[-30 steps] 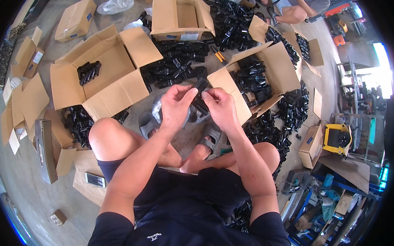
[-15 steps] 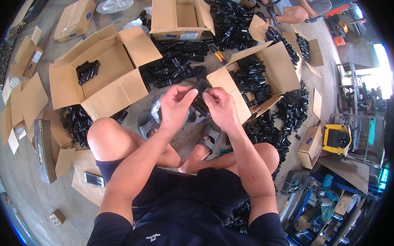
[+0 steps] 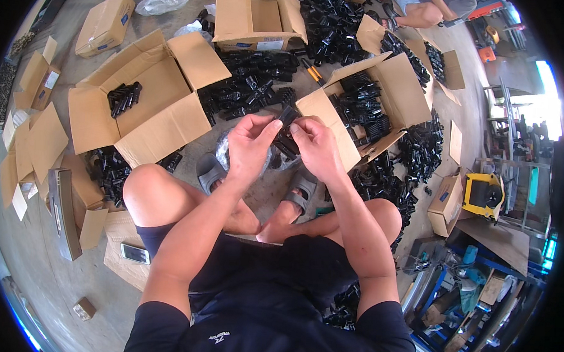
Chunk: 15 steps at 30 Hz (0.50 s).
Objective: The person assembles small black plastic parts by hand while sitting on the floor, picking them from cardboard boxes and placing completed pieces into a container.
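Observation:
Between my two hands, in front of my knees, is a small black plastic part; its exact kind is not clear. My left hand pinches it from the left with thumb and fingers. From the other side, my right hand is closed on it, thumb and fingertips pressed together. Beneath the hands lies a clear plastic bag with more black pieces by it. A heap of similar black parts spreads just beyond my fingers.
An open carton at left holds a few black parts; another carton at right is well filled. More black parts lie loose beside it. A phone rests on cardboard at lower left. Another person's leg shows at far right.
Both hands stay together on the black part, with slight shifts of the fingers and thumbs. The right thumb now reaches further over toward the part. The view has moved a little.

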Tool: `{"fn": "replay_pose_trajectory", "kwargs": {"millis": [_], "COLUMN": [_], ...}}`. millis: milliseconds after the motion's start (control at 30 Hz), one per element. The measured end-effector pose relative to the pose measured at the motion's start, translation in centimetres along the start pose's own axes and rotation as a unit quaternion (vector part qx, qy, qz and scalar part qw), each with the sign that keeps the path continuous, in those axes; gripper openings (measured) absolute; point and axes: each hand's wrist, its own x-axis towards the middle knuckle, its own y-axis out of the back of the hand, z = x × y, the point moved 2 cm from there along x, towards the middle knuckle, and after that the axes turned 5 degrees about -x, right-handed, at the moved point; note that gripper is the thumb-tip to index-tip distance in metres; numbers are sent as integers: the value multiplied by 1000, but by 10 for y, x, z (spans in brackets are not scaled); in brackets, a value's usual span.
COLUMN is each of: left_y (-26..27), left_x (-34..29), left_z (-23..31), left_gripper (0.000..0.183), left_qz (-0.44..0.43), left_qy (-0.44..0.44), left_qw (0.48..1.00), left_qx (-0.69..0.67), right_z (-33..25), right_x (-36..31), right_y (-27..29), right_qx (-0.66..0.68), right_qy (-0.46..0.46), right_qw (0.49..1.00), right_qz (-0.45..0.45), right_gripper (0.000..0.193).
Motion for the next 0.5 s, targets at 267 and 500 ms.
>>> {"fn": "replay_pose_trajectory", "kwargs": {"millis": [267, 500], "left_y": [1, 2], "left_x": [0, 1], "left_z": [1, -2], "left_gripper": [12, 13], "left_qz": [-10, -13], "left_qy": [-4, -3], "left_qw": [1000, 1000], "left_qx": [-3, 0], "right_z": [-9, -8], "right_x": [-3, -2], "right_y": [4, 5], "right_qx": [32, 46], "right_qy": [-20, -40], "right_qw": [999, 997], "right_qz": [-15, -38], "right_gripper": [22, 24]}}
